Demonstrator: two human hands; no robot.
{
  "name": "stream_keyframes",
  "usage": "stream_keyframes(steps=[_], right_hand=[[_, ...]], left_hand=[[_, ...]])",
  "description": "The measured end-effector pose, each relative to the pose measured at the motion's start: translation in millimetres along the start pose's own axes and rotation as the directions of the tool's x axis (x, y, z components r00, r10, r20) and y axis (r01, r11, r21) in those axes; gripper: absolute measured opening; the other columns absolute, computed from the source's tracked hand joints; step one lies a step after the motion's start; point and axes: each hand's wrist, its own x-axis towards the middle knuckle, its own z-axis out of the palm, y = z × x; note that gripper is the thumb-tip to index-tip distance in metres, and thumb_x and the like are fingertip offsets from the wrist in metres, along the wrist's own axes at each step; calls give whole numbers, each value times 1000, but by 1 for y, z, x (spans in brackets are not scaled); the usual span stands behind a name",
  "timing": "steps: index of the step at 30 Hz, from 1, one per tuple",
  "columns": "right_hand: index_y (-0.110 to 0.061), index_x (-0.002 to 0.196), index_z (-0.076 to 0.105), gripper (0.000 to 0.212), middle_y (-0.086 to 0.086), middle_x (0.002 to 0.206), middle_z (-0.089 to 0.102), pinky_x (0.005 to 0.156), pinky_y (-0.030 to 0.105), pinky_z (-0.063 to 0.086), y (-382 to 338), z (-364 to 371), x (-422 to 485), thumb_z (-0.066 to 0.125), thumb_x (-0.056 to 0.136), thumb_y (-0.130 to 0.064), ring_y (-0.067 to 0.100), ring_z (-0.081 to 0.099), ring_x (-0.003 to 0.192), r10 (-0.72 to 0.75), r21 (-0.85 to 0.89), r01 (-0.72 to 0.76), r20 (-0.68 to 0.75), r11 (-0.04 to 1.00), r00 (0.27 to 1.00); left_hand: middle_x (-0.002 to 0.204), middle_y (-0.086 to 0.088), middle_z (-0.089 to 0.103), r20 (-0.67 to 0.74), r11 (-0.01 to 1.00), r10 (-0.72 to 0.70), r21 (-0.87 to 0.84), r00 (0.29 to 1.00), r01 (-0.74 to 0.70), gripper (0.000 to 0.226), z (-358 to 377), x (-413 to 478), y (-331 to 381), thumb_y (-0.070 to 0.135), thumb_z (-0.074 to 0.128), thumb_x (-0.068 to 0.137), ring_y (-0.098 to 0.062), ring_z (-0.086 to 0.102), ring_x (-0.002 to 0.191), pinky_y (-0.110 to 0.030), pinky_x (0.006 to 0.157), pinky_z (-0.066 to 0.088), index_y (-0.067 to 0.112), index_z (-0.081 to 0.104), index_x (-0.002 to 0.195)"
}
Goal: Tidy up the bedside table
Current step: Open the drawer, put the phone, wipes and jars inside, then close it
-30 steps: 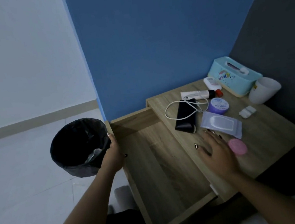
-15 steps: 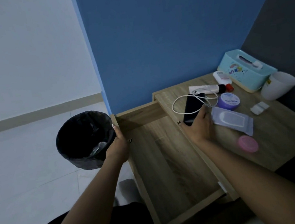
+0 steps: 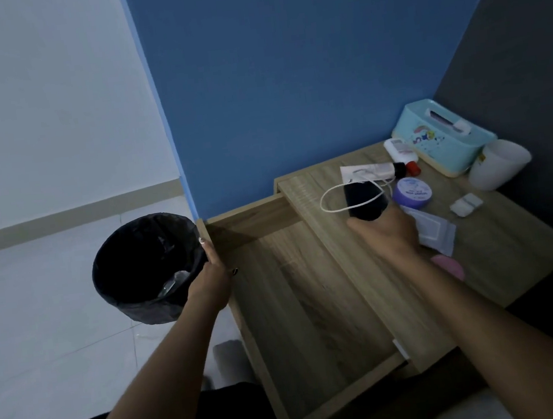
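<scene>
My right hand (image 3: 386,233) grips the near end of a black power bank (image 3: 363,199) with a white cable (image 3: 331,199) looped over it, on the wooden bedside table (image 3: 514,251). My left hand (image 3: 212,278) holds the front edge of the open drawer (image 3: 314,308), whose bottom is bare wood. Beside the power bank lie a purple round jar (image 3: 411,191), a wipes packet (image 3: 434,231), a white tube (image 3: 365,173) and a pink round lid (image 3: 450,267) partly behind my forearm.
A black-lined bin (image 3: 144,269) with some rubbish stands on the floor left of the drawer. At the table's back corner sit a teal tissue box (image 3: 442,137), a white cup (image 3: 499,163), a small bottle with a red cap (image 3: 401,155) and small white pieces (image 3: 465,204).
My right hand moved from the wipes packet and pink lid back to the power bank and closed on its near end. My left hand stayed on the drawer edge.
</scene>
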Motion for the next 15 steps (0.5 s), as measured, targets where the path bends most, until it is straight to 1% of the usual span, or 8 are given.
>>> stream_keyframes(steps=[2, 3, 6, 8, 9, 11, 13, 15], right_hand=[[-14, 122, 52, 59, 2, 103, 59, 74, 30, 38, 1, -10, -11, 68, 72, -41, 26, 59, 98, 3, 32, -3, 17, 999, 1000], [-13, 121, 52, 56, 1, 99, 58, 73, 29, 38, 2, -13, -18, 69, 74, -38, 23, 57, 92, -6, 54, 4, 26, 999, 1000], [-16, 104, 56, 37, -4, 82, 60, 58, 28, 41, 9, -18, -45, 71, 74, -31, 10, 54, 70, -38, 99, 33, 48, 995, 998], [-19, 94, 56, 30, -2, 81, 65, 61, 28, 48, 16, -16, -61, 72, 71, -29, 12, 61, 72, -37, 132, 29, 63, 991, 997], [-21, 95, 56, 31, -1, 84, 66, 65, 30, 51, 20, -14, -68, 72, 70, -29, 14, 63, 76, -36, 147, 25, 75, 989, 996], [-22, 108, 54, 44, -3, 90, 67, 67, 31, 54, 20, -8, -81, 72, 68, -31, 15, 65, 82, -43, 156, 27, 103, 987, 994], [-24, 116, 50, 53, -5, 93, 65, 63, 31, 55, 19, -2, -96, 72, 68, -32, 12, 64, 82, -60, 174, 37, 126, 984, 990], [-26, 117, 49, 53, -7, 94, 63, 60, 28, 53, 13, 3, -112, 72, 70, -33, 10, 63, 81, -76, 205, 46, 144, 978, 987]], left_hand=[[106, -27, 66, -1, 1000, 14, -3, 1000, -14, 91, -1, -1, 1, 19, 47, 96, -33, 68, 88, -45, 81, 56, -3, -28, 142], [104, -26, 67, 3, 1000, 12, -3, 1000, -12, 90, -2, -2, 2, 18, 47, 96, -32, 68, 86, -44, 79, 56, -3, -28, 142], [104, -26, 67, 10, 1000, -11, -15, 1000, 11, 90, -3, -2, 4, 19, 47, 97, -32, 68, 86, -44, 80, 56, -2, -28, 142], [106, -27, 67, 17, 999, -18, -30, 1000, 18, 90, -2, 0, 4, 22, 46, 97, -33, 68, 87, -46, 82, 56, -1, -28, 143], [106, -27, 67, 18, 999, -19, -45, 1000, 20, 90, -2, 0, 5, 24, 46, 97, -33, 68, 88, -47, 82, 56, 0, -28, 143], [107, -28, 67, 21, 998, -18, -63, 1000, 19, 92, -1, -1, 5, 27, 47, 97, -34, 68, 90, -47, 82, 55, 0, -28, 143], [108, -27, 66, 26, 998, -23, -64, 999, 24, 92, -2, -2, 6, 23, 47, 97, -33, 68, 90, -48, 83, 55, 1, -29, 143], [108, -26, 67, 31, 997, -30, -70, 999, 32, 92, -2, -2, 7, 18, 48, 96, -32, 68, 88, -48, 82, 56, 1, -29, 142]])
